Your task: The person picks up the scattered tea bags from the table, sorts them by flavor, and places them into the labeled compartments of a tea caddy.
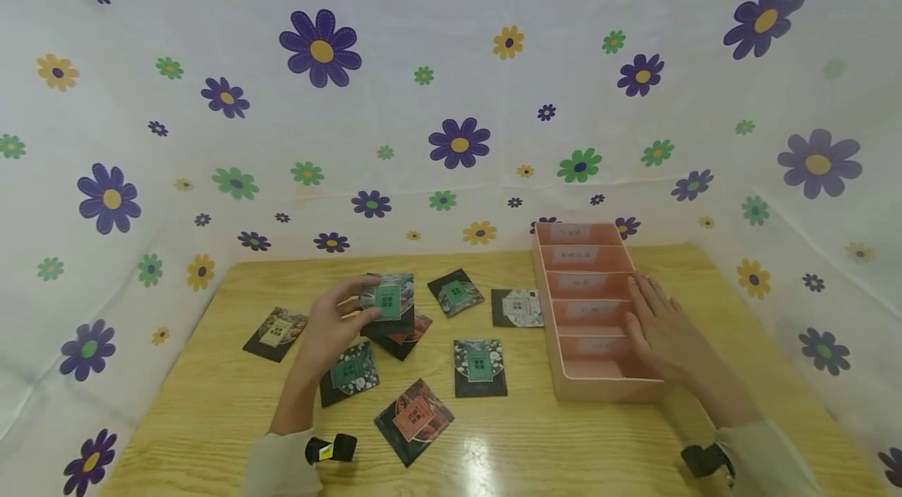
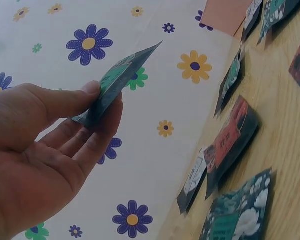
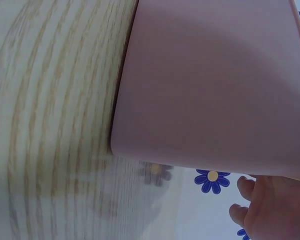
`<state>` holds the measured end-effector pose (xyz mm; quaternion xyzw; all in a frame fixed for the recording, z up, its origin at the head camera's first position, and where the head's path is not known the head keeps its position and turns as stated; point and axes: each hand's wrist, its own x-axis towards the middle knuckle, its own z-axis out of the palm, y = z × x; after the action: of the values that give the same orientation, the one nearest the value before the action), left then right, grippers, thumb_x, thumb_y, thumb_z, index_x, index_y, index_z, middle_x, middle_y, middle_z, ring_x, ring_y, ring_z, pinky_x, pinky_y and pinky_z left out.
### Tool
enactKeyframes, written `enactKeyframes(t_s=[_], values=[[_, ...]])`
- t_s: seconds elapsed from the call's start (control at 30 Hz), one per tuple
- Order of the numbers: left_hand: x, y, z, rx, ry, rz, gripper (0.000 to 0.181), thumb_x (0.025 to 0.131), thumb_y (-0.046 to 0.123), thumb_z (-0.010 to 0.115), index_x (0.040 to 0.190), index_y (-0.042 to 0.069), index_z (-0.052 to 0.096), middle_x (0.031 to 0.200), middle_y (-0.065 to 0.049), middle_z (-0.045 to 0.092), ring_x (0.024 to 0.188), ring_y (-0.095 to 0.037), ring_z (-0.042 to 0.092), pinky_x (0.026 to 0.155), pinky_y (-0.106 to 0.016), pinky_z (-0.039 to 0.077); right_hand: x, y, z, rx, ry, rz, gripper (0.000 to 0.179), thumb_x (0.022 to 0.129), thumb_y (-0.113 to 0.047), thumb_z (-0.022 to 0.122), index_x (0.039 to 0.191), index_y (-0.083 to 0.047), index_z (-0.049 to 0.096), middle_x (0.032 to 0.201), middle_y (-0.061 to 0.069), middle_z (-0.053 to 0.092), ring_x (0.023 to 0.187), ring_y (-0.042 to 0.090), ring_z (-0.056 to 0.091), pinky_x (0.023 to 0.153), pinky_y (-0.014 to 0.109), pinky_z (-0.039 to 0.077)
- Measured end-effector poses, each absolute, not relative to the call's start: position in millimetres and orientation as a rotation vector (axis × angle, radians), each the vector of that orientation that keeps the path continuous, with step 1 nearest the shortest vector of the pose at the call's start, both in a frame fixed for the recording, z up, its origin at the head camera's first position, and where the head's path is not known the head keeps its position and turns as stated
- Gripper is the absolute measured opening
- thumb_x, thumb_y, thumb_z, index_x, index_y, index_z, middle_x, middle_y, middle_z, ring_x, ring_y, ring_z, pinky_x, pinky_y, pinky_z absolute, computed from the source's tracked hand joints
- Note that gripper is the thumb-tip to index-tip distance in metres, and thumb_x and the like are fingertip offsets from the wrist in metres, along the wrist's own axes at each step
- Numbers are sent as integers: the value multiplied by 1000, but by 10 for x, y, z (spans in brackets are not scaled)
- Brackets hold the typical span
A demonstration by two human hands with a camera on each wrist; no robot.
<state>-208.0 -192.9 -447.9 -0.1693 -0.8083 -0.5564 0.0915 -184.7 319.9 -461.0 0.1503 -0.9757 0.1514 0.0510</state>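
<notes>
My left hand [image 1: 331, 327] pinches a dark square sachet with a green label [image 1: 400, 309] between thumb and fingers. In the left wrist view, this sachet [image 2: 115, 85] is tilted and raised off the table. Beneath it in the head view, a red-labelled sachet [image 1: 413, 336] is partly covered. My right hand [image 1: 662, 325] lies along the right rim of a pink divided box [image 1: 613, 389], its fingers fairly straight. The right wrist view shows the box's smooth outer wall [image 3: 210, 90] and part of that hand [image 3: 277, 207]. Pale labels mark the box's several compartments.
More sachets lie spread on the wooden table [image 1: 493, 450]: a cream-labelled one [image 1: 276, 334] far left, green-labelled ones [image 1: 481, 369] around the middle, a red one [image 1: 414, 420] in front, and a white-labelled one [image 1: 517, 307] against the box. A flower-patterned cloth [image 1: 395, 192] encloses the back and sides.
</notes>
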Motion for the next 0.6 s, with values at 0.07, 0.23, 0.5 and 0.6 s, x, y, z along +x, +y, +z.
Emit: enactKeyframes(t_s=[0.07, 0.23, 0.5, 0.6], values=[[-2089, -1883, -4482, -512, -2392, -1654, 42, 92, -1, 74, 133, 6, 66, 139, -18, 59, 122, -40, 62, 95, -45, 56, -1846, 3205, -4619, 456, -2967, 467, 62, 110, -24, 34, 159, 11, 17, 165, 31, 13, 152, 49, 11, 115, 71, 21], [-2093, -1772, -4484, -560, -2360, -1658, 42, 92, -2, 74, 133, 5, 65, 137, -17, 61, 100, -27, 69, 82, -29, 58, -1847, 3211, -4642, 460, -2952, 477, 61, 110, -23, 34, 158, 11, 18, 165, 31, 14, 152, 49, 12, 114, 71, 21], [-2111, -1618, -4462, -645, -2334, -1684, 42, 94, -3, 70, 135, 7, 64, 138, -16, 60, 89, -30, 70, 72, -25, 55, -1845, 3206, -4662, 455, -2936, 471, 61, 109, -21, 35, 158, 12, 19, 165, 31, 15, 152, 50, 13, 114, 71, 23], [-2114, -1553, -4455, -647, -2354, -1693, 44, 95, -5, 69, 136, 9, 63, 140, -16, 58, 87, -32, 70, 65, -25, 53, -1853, 3207, -4675, 453, -2934, 476, 61, 109, -21, 36, 158, 12, 18, 165, 31, 15, 152, 50, 13, 114, 71, 23]])
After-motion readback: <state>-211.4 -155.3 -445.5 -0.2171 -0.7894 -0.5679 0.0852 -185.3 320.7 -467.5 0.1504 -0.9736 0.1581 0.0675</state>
